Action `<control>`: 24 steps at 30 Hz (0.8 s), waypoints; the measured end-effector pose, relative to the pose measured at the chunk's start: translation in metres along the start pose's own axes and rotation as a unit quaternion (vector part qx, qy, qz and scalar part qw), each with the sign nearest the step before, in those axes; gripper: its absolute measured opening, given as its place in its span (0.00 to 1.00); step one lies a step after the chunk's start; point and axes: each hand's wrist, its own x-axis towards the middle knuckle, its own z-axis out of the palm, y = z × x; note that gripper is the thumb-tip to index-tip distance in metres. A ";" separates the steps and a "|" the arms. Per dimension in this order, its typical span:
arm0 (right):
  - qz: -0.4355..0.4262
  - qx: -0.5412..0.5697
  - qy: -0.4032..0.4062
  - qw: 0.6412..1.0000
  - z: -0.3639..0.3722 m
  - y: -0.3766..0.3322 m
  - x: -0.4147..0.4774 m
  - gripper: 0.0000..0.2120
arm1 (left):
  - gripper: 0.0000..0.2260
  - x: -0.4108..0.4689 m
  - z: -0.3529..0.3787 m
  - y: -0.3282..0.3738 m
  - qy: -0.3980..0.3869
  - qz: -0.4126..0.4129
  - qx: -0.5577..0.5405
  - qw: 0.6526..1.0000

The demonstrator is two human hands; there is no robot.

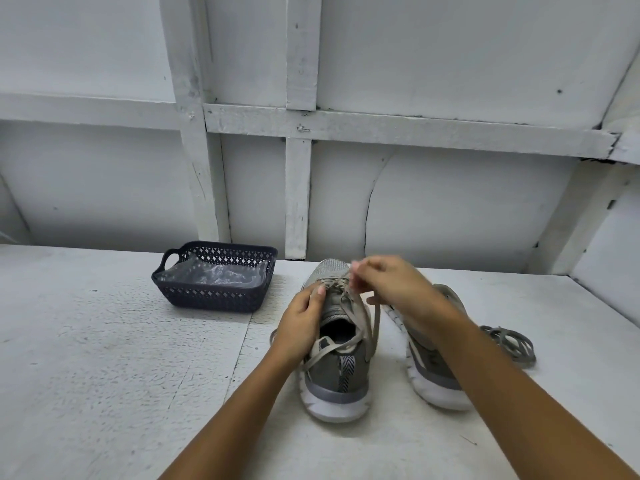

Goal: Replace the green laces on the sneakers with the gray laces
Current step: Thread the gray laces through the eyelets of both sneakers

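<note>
Two grey-green sneakers stand on the white table, heels toward me. My left hand (302, 323) grips the left sneaker (337, 379) at the left side of its tongue. Above that shoe's eyelets, my right hand (391, 282) pinches its pale lace (363, 323), whose loose ends trail down over the collar. My right forearm hides most of the right sneaker (433, 372). A bundle of darker gray laces (512, 342) lies on the table to the right of that shoe.
A dark perforated plastic basket (211, 297) with a clear plastic bag inside stands at the back left of the table (104, 358). A white framed wall runs close behind the table's far edge.
</note>
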 end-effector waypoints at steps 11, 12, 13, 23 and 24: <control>0.092 0.476 0.022 0.874 -0.020 -0.070 0.027 0.13 | 0.12 -0.004 -0.011 0.061 -0.002 0.134 0.082 0.988; 0.089 0.484 0.023 0.870 -0.018 -0.073 0.029 0.13 | 0.12 -0.005 -0.011 0.071 -0.040 0.129 0.062 0.989; 0.088 0.485 0.022 0.870 -0.017 -0.074 0.031 0.13 | 0.12 -0.004 -0.011 0.078 -0.057 0.133 0.061 0.988; 0.055 -0.133 -0.001 0.990 -0.011 -0.026 0.014 0.16 | 0.10 0.059 -0.034 0.056 -0.153 -0.094 0.237 0.955; 0.046 -0.230 -0.005 0.972 -0.010 -0.018 0.014 0.17 | 0.09 0.059 -0.032 0.057 -0.176 -0.102 0.242 0.949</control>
